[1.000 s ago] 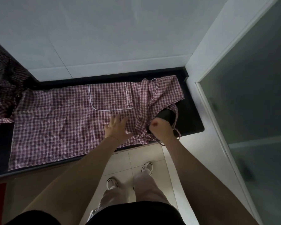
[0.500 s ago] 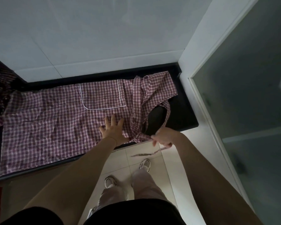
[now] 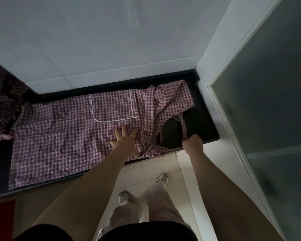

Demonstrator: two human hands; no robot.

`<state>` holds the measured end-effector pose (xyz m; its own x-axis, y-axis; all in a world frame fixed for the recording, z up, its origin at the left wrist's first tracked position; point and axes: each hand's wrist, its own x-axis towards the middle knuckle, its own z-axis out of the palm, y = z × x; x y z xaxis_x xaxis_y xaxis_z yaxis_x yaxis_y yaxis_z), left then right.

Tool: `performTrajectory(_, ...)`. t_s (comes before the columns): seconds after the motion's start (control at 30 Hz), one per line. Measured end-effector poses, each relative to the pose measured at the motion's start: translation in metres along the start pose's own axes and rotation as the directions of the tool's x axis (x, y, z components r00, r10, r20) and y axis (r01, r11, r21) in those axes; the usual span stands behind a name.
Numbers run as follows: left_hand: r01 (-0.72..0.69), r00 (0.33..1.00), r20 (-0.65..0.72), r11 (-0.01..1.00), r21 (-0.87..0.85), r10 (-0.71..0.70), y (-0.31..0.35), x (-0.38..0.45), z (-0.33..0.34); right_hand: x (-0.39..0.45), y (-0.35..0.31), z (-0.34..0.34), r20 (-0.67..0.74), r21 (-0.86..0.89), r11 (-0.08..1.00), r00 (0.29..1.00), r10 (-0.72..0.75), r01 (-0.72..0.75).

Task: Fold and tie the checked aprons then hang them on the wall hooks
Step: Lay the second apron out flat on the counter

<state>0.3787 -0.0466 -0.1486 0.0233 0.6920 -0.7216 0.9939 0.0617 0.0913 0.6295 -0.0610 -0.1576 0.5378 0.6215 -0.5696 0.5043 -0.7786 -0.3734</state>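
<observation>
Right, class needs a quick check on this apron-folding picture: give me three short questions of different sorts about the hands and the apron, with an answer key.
1. True or false: the left hand lies flat with spread fingers on the checked apron.
2. Multiple choice: what does the right hand grip? A) the apron's pocket B) a narrow apron strap C) a wall hook
3. Short answer: on what does the apron lie?

Key
1. True.
2. B.
3. On the dark countertop, spread out, with its white-trimmed pocket facing up.
</observation>
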Motion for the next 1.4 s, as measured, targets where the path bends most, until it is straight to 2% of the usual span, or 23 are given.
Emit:
performTrajectory(0.1, 0.049, 0.999, -0.005, 0.998, -0.029, -0.049, -0.003, 0.004, -0.010, 0.000, 0.009, -0.021, -0.141, 0.047, 0.993, 0.983, 0.116, -0.110)
performTrajectory(0.17, 0.080, 0.997, -0.022, 0.996, -0.038, -0.080, -0.007, 0.007, -0.014, 0.000, 0.006, -0.039, -0.206, 0.050, 0.992, 0.970, 0.127, -0.119)
performTrajectory(0.23, 0.114, 0.993, -0.024, 0.992, -0.059, -0.116, -0.007, 0.010, -0.019, 0.007, -0.003, -0.048, -0.210, 0.109, 0.989, 0.970, 0.119, -0.098)
performTrajectory(0.37, 0.196, 0.970, -0.133, 0.979, -0.061, -0.202, 0.006, 0.011, -0.038, 0.024, -0.036, -0.049, 0.037, 0.188, 0.982, 0.999, -0.018, 0.010)
performTrajectory(0.47, 0.196, 0.898, -0.381, 0.975, -0.100, -0.220, 0.012, 0.016, -0.047, 0.030, -0.059, -0.048, 0.170, 0.287, 0.956, 0.985, 0.018, -0.067)
performTrajectory(0.53, 0.116, 0.839, -0.507, 0.976, -0.186, -0.196, 0.015, 0.022, -0.049, 0.036, -0.068, -0.053, 0.179, 0.327, 0.940, 0.983, 0.042, -0.099)
performTrajectory(0.57, 0.070, 0.831, -0.528, 0.975, -0.213, -0.175, 0.016, 0.026, -0.049, 0.042, -0.069, -0.055, 0.121, 0.322, 0.944, 0.992, 0.035, -0.072)
performTrajectory(0.67, -0.037, 0.853, -0.512, 0.965, -0.260, -0.105, 0.017, 0.042, -0.051, 0.056, -0.074, -0.067, -0.077, 0.327, 0.945, 0.997, 0.004, 0.022)
performTrajectory(0.77, -0.052, 0.915, -0.400, 0.962, -0.267, -0.061, 0.021, 0.056, -0.053, 0.073, -0.087, -0.075, -0.098, 0.391, 0.913, 0.992, -0.085, 0.117)
performTrajectory(0.87, -0.033, 0.942, -0.327, 0.952, -0.305, -0.072, 0.027, 0.061, -0.056, 0.084, -0.105, -0.076, 0.018, 0.376, 0.918, 0.990, -0.142, 0.125)
performTrajectory(0.97, -0.001, 0.942, -0.310, 0.927, -0.375, -0.125, 0.033, 0.061, -0.065, 0.091, -0.122, -0.076, 0.159, 0.415, 0.909, 0.981, -0.114, 0.039)
performTrajectory(1.07, 0.034, 0.964, -0.233, 0.929, -0.368, -0.128, 0.040, 0.063, -0.076, 0.096, -0.134, -0.072, 0.297, 0.437, 0.899, 0.939, -0.175, 0.029)
performTrajectory(1.2, 0.083, 0.984, -0.099, 0.874, -0.480, -0.148, 0.056, 0.064, -0.088, 0.089, -0.150, -0.070, 0.419, 0.324, 0.924, 0.844, -0.334, 0.205)
performTrajectory(1.23, 0.085, 0.977, -0.129, 0.865, -0.494, -0.170, 0.059, 0.065, -0.089, 0.085, -0.153, -0.069, 0.461, 0.265, 0.926, 0.808, -0.368, 0.271)
performTrajectory(1.3, 0.009, 0.931, -0.296, 0.825, -0.565, -0.213, 0.066, 0.066, -0.091, 0.078, -0.157, -0.066, 0.522, 0.076, 0.895, 0.747, -0.411, 0.439)
performTrajectory(1.33, -0.077, 0.898, -0.379, 0.770, -0.633, -0.222, 0.071, 0.066, -0.094, 0.076, -0.157, -0.064, 0.541, -0.023, 0.856, 0.727, -0.424, 0.517)
performTrajectory(1.4, -0.232, 0.859, -0.448, 0.592, -0.772, -0.247, 0.080, 0.060, -0.104, 0.075, -0.152, -0.057, 0.556, -0.155, 0.779, 0.705, -0.440, 0.608)
